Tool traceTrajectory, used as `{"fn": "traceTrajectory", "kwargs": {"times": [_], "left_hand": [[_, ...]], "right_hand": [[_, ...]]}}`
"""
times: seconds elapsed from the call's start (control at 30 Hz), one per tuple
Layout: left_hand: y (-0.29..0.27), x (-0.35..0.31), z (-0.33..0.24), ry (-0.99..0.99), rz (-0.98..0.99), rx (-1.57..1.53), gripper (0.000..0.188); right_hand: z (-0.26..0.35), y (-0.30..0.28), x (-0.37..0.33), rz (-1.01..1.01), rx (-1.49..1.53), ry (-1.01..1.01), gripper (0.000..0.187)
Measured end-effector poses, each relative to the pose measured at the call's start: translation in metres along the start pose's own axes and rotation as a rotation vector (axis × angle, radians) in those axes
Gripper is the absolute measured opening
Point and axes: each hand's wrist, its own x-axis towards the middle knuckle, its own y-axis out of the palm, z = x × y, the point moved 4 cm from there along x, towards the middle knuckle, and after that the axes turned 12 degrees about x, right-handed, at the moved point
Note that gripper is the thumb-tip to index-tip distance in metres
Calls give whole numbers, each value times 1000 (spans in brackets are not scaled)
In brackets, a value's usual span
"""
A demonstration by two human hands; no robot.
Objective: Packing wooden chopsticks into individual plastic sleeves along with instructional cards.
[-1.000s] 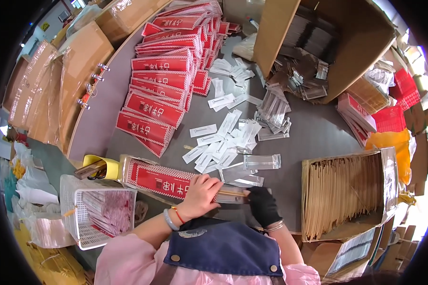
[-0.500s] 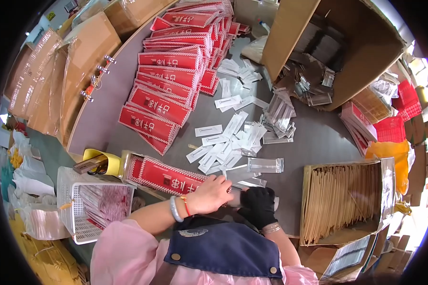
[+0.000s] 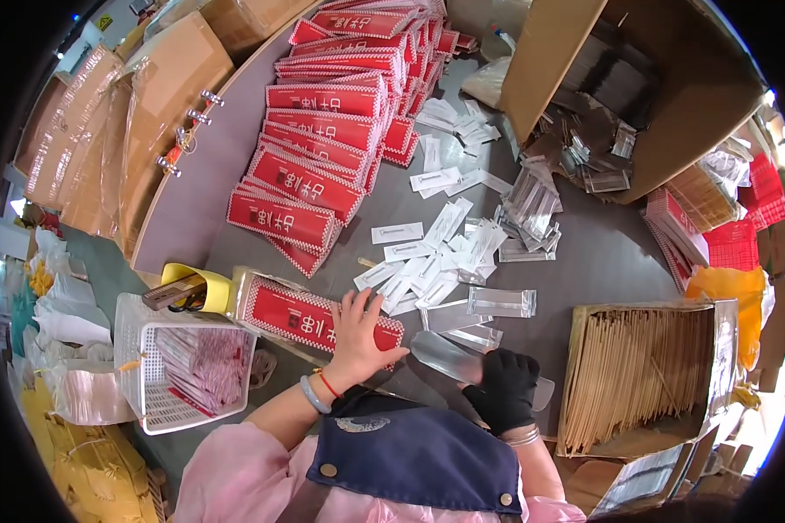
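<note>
My bare left hand (image 3: 362, 338), fingers spread, rests on the right end of a red paper sleeve (image 3: 288, 315) with a checked border. The sleeve lies in a long, shallow cardboard tray (image 3: 242, 292). My right hand (image 3: 504, 390), in a black glove with bare fingertips, is closed around a clear, round-ended plastic strip (image 3: 443, 356). One end of the strip points toward my left hand and the other shows past the glove. Beyond the hands lie small white paper packets (image 3: 427, 266) and clear-wrapped packets (image 3: 501, 302).
Red sleeves (image 3: 310, 174) are stacked at the back left. A large carton (image 3: 554, 65) lies open at the back right. A box of wooden sticks (image 3: 632, 375) stands at right. A white basket (image 3: 144, 383) and a yellow holder (image 3: 209, 295) stand at left.
My left hand has moved left and spread out over the sleeve. My right hand has shifted slightly right, and the clear strip shows more fully. The view has shifted a little.
</note>
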Motion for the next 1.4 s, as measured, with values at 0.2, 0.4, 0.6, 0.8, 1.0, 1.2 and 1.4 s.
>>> {"fn": "traceTrajectory", "kwargs": {"times": [0.2,0.4,0.6,0.8,1.0,1.2,1.4], "left_hand": [[3,-1,6,18,27,-138,100],[-2,8,2,89,54,-135,91],[3,67,4,21,-16,42,30],[-2,82,2,102,-94,-76,13],[16,84,-83,361,-141,-305,13],[42,99,-132,397,-15,-48,39],[35,96,-124,436,-40,-171,32]], "right_hand": [[6,7,2,115,83,-34,64],[35,62,34,67,143,-149,71],[-22,-19,12,-254,185,-4,54],[-193,-84,-130,-851,177,554,28],[-260,-86,-185,-662,-129,861,36],[-254,-82,-186,-719,-18,921,37],[-231,-90,-182,-1072,244,959,37]]}}
